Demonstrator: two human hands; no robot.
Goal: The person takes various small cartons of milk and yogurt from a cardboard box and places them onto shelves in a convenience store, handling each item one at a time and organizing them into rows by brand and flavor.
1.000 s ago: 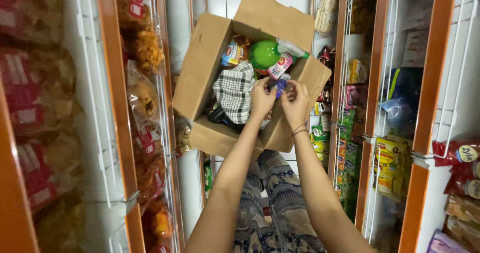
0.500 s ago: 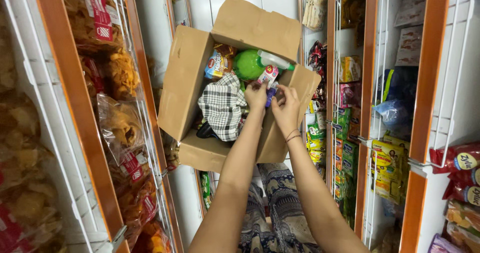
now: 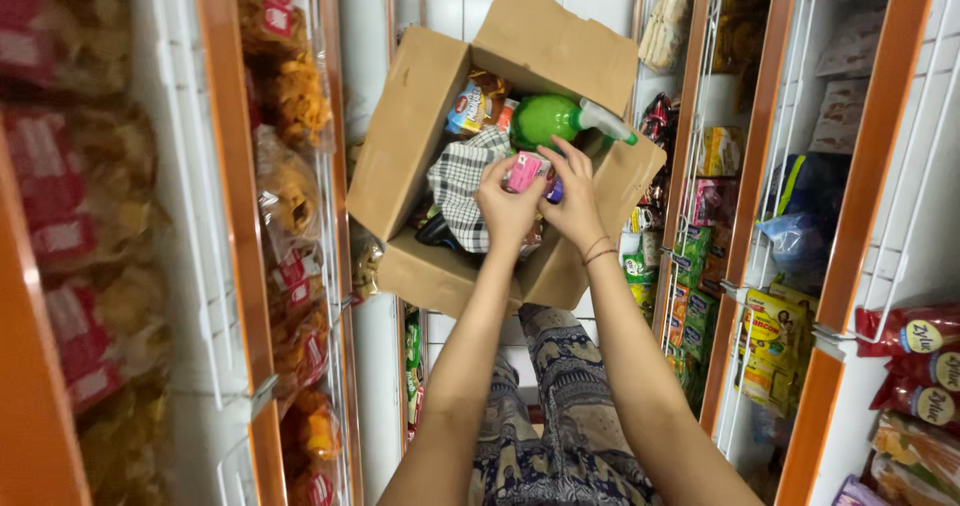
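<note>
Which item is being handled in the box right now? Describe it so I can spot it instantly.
Find the open cardboard box between the shelves. Over its middle, the left hand and right hand hold a small pink packet, the only pink thing there, beside the green spray bottle.

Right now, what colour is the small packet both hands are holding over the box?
Pink. The small packet is held between the left hand and right hand, seen in the head view.

pink packet (image 3: 523, 172) now lifted, clearly visible

Bare arms, a thin bracelet (image 3: 598, 253) on the right wrist, dark patterned trousers (image 3: 565, 406).
</note>
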